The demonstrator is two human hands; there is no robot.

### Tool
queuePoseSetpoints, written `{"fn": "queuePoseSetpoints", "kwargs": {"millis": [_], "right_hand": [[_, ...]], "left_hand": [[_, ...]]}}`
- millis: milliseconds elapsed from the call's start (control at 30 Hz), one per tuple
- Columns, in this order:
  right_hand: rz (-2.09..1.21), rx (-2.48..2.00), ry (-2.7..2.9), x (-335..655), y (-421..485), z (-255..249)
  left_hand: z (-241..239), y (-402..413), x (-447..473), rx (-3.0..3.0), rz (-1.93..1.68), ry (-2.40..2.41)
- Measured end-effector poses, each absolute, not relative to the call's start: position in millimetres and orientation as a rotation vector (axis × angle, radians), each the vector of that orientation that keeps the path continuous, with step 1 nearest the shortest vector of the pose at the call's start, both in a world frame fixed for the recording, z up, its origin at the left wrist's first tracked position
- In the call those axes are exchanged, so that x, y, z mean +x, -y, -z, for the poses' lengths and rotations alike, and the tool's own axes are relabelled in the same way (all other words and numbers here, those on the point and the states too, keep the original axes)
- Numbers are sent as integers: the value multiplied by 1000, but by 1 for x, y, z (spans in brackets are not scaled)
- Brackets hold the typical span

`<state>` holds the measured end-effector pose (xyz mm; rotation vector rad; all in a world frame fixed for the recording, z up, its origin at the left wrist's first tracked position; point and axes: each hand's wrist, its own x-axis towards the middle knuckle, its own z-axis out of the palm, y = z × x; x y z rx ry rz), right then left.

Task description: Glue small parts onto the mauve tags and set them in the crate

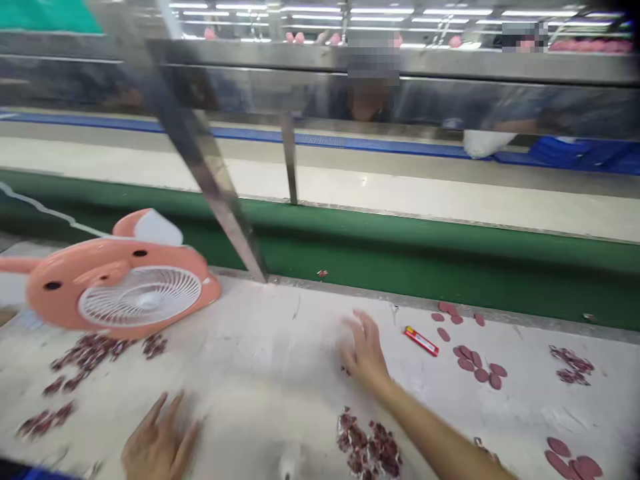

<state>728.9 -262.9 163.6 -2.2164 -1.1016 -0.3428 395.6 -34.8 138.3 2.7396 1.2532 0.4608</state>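
Observation:
My right hand [364,350] reaches out over the white worktable [270,347], fingers spread and pressed low on the surface, holding nothing I can see. Just behind its wrist lies a heap of small dark red pieces [369,448]. My left hand [159,440] rests flat near the front edge, fingers apart and empty. A small red lighter-like stick [421,341] lies to the right of my right hand. Flat maroon oval pieces [475,365] are scattered beyond it.
A pink desk fan [120,283] lies on the table at the left, with more dark red bits [90,357] below it. A green conveyor belt [400,257] runs behind the table. A slanted metal bar [210,173] crosses the view. People sit across the line.

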Motion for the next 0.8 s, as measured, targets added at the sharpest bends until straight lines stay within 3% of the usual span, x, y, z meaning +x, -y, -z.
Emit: {"fn": "queuePoseSetpoints", "kwargs": {"millis": [133, 267, 500, 800], "right_hand": [[110, -2334, 1068, 794, 161, -165], [-44, -2443, 953, 799, 132, -167], [136, -2550, 583, 728, 231, -177], [187, -2479, 650, 611, 329, -171]], "left_hand": [[-125, 31, 381, 2710, -358, -1283], [-114, 34, 373, 2685, -306, -1263], [-107, 40, 366, 2674, -447, -1146], [-106, 39, 366, 2630, -558, -1084]]}}
